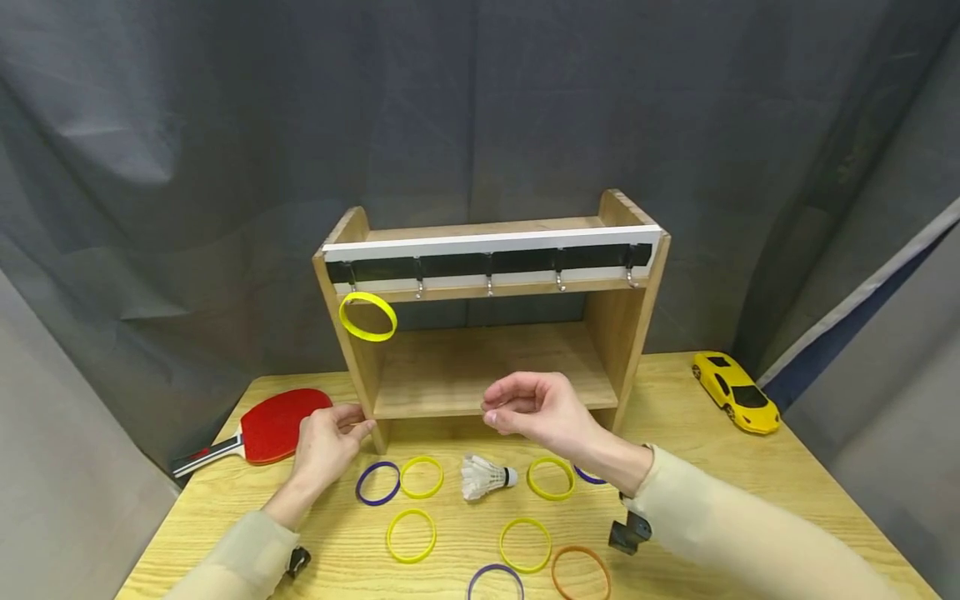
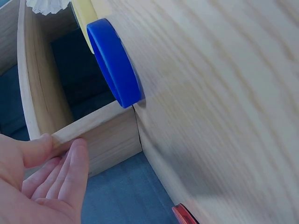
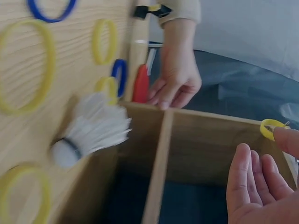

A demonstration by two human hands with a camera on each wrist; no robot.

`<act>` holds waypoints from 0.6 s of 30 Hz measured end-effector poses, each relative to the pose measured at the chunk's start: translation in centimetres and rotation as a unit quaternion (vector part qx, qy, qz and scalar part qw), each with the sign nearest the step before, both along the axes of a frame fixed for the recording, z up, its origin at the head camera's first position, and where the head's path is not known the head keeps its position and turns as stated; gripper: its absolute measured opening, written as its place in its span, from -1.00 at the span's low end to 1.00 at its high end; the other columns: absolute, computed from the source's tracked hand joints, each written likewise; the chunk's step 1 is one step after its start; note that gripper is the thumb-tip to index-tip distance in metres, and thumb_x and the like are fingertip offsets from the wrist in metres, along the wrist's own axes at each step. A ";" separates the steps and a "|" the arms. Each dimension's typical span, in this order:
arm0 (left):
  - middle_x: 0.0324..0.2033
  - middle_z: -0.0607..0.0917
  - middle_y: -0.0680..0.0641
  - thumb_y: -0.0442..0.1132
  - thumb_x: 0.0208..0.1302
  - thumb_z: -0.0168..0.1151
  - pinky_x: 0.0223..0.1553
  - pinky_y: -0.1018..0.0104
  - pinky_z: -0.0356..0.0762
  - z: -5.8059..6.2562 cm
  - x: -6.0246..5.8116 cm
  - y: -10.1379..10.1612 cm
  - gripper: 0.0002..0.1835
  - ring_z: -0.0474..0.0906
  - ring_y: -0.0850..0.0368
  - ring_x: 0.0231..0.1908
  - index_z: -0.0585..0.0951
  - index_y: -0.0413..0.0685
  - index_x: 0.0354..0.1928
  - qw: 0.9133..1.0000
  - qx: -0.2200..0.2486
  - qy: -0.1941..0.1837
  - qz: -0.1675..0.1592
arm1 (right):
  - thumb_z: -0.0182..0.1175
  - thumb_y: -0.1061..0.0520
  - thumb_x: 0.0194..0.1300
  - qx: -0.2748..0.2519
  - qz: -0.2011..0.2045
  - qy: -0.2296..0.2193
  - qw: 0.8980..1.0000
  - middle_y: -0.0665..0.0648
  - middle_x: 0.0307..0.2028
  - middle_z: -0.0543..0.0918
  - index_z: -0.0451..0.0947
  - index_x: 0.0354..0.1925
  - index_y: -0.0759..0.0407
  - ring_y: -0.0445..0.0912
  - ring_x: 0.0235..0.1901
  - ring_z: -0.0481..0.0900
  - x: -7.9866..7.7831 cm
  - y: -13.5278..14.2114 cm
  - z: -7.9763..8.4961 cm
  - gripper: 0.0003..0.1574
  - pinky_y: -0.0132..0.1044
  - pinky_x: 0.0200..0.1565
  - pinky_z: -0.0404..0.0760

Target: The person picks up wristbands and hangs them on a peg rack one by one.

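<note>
A small wooden shelf [image 1: 487,358] stands on the table, with a black strip of metal hooks [image 1: 450,267] along its upper front. My left hand [image 1: 326,446] grips the front edge of its left side panel [image 2: 105,123] near the bottom, thumb on one side and fingers on the other. From the leftmost hook hangs a yellow wristband [image 1: 375,337]. My right hand [image 1: 551,417] is raised in front of the lower board, fingers gently bent and holding nothing. Beneath it on the table lie a white shuttlecock [image 1: 480,477] and another yellow wristband [image 1: 551,497].
Several more yellow, purple and orange wristbands lie across the front of the table [image 1: 675,500]. A purple-blue one [image 2: 119,60] is close to the left panel's foot. A red table tennis bat [image 1: 277,425] rests at left, a yellow toy car [image 1: 735,392] at right. Grey curtain [image 1: 472,100] hangs behind.
</note>
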State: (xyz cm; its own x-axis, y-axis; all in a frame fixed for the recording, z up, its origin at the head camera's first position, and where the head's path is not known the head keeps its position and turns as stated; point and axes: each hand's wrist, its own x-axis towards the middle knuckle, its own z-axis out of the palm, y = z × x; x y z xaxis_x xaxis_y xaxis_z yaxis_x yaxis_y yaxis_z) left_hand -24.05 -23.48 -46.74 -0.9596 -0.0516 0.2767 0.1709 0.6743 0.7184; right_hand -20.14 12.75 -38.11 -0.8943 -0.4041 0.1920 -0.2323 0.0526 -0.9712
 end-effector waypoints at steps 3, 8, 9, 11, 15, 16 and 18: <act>-0.02 0.93 -0.26 -0.28 0.43 0.56 -0.04 0.06 0.91 0.0 0.0 0.0 -0.72 0.93 -0.18 -0.01 0.87 -0.19 0.11 1.000 -0.002 -0.001 0.002 | 0.45 0.35 0.42 0.029 0.011 0.006 1.000 0.39 -0.01 0.88 0.67 0.13 0.56 -0.28 -0.15 0.87 0.6 1.6 -1.2 -0.61 -0.37 0.00 0.86; -0.02 0.92 -0.27 -0.28 0.43 0.56 -0.01 0.00 0.91 0.1 0.1 0.0 -0.70 0.93 -0.20 -0.01 0.86 -0.21 0.13 1.000 0.000 -0.003 0.004 | 0.42 0.36 0.43 0.055 0.027 0.008 0.998 0.41 -0.10 0.89 0.67 0.09 0.59 -0.29 -0.20 0.87 1.4 3.9 -3.4 -0.65 -0.38 -0.08 0.86; -0.02 0.92 -0.27 -0.28 0.43 0.56 -0.01 0.00 0.91 0.1 0.1 0.0 -0.71 0.93 -0.20 -0.02 0.86 -0.21 0.13 1.000 0.001 -0.003 0.004 | 0.42 0.36 0.43 0.057 0.028 0.007 0.998 0.37 -0.12 0.89 0.68 0.08 0.59 -0.30 -0.21 0.87 1.6 4.3 -3.8 -0.66 -0.38 -0.10 0.86; -0.02 0.93 -0.27 -0.28 0.43 0.56 -0.03 0.01 0.91 0.1 0.1 0.0 -0.71 0.93 -0.20 -0.02 0.86 -0.20 0.12 1.000 0.000 -0.002 0.004 | 0.43 0.37 0.42 0.059 0.028 0.009 0.998 0.32 -0.15 0.90 0.68 0.06 0.59 -0.31 -0.23 0.86 1.8 5.1 -4.4 -0.66 -0.39 -0.15 0.84; -0.02 0.93 -0.25 -0.28 0.42 0.57 -0.06 0.09 0.91 0.0 0.0 -0.1 -0.73 0.93 -0.19 0.00 0.88 -0.17 0.10 1.000 -0.001 -0.001 0.004 | 0.41 0.41 0.38 0.056 0.050 0.013 0.997 0.38 -0.16 0.89 0.67 0.02 0.64 -0.33 -0.23 0.86 2.0 6.6 -5.6 -0.68 -0.42 -0.18 0.83; -0.02 0.93 -0.25 -0.28 0.42 0.57 -0.06 0.10 0.91 0.0 0.0 -0.1 -0.73 0.93 -0.18 0.00 0.88 -0.17 0.10 1.000 -0.001 0.000 0.003 | 0.41 0.42 0.37 0.057 0.057 0.013 0.997 0.43 -0.16 0.88 0.66 0.01 0.65 -0.32 -0.22 0.86 2.1 6.9 -5.9 -0.69 -0.42 -0.17 0.83; -0.02 0.93 -0.25 -0.29 0.42 0.56 -0.05 0.09 0.91 -0.1 0.0 -0.1 -0.73 0.93 -0.18 0.00 0.87 -0.17 0.10 1.000 0.001 0.000 0.003 | 0.43 0.41 0.36 0.066 0.068 0.013 0.995 0.45 -0.16 0.87 0.66 0.00 0.65 -0.33 -0.22 0.86 2.3 7.6 -6.5 -0.68 -0.43 -0.16 0.84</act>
